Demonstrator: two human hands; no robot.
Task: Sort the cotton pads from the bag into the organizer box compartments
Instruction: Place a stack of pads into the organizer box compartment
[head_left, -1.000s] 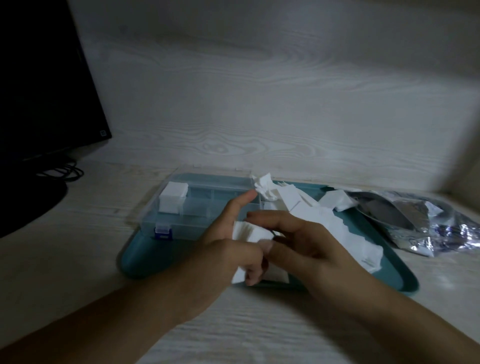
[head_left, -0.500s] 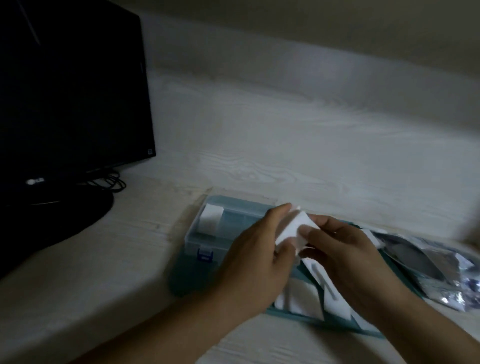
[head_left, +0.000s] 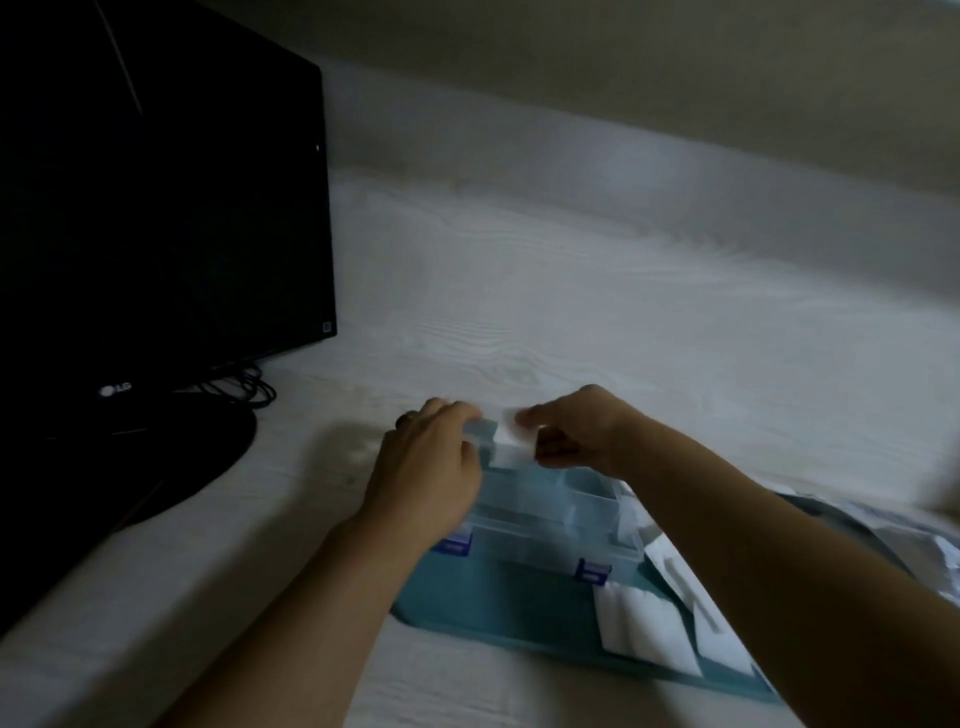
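The right hand pinches a stack of cotton pads over the far end of the organizer box; the left hand curls at the box's far left corner, its grasp unclear; loose pads lie just right of the box.

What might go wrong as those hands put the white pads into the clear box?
The right hand pinches a cotton pad stack over the far edge of the organizer box; the stack might splay or miss its compartment. The left hand rests on the box's far left corner, so pressing could slide the box on the teal tray. Loose pads lie near the tray's front edge, where a forearm might brush them off.
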